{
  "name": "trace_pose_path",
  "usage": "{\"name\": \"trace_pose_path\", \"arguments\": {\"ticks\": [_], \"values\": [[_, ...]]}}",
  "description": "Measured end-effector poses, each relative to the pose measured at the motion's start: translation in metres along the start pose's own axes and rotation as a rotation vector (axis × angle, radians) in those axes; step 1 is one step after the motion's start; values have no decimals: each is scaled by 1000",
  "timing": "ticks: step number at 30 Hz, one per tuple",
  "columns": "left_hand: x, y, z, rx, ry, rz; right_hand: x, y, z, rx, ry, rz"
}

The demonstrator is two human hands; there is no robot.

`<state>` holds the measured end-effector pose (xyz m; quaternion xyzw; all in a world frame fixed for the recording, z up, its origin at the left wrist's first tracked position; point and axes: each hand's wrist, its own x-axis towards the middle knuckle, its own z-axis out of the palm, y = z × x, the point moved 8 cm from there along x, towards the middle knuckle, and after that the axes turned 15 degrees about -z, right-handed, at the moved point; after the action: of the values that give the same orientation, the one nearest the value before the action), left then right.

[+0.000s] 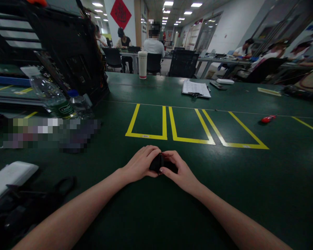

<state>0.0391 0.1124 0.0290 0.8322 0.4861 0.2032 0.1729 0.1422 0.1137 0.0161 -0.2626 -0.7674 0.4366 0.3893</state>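
Observation:
Between my two hands, low over the green table (156, 215), is a small black object (160, 162) whose kind I cannot make out. My left hand (142, 161) curls over its left side, thumb toward me and fingers on the far side. On the right, my right hand (178, 170) pinches it with thumb and fingertips. Part of the object is covered by the fingers. Just beyond the hands, yellow tape outlines (190, 140) mark the table top.
At left stand two plastic bottles (48, 92), a large black casing (75, 59), a white box (14, 177) and black cables (33, 205). Farther off are a white tumbler (142, 65), a clipboard with papers (196, 89) and a red object (268, 119). Several people sit at other tables.

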Motion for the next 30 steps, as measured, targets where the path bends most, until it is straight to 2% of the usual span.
{"name": "trace_pose_path", "arguments": {"ticks": [6, 10, 16, 20, 25, 30], "values": [[0, -1, 1, 2, 0, 1, 0, -5, 2, -60, -51, -51], [0, -1, 1, -5, -4, -5, -1, -6, 0, -68, -38, -81], [0, 1, -1, -13, -19, -13, -1, -2, 1, -22, -7, -51], [0, 2, -2, -13, -15, -7, 0, -4, 2, -10, -31, 0], [0, 0, -1, -7, -12, -4, 0, -7, 2, -49, -59, -48], [0, 0, -1, 3, -2, -1, -2, -2, 0, -52, -18, -76]]}}
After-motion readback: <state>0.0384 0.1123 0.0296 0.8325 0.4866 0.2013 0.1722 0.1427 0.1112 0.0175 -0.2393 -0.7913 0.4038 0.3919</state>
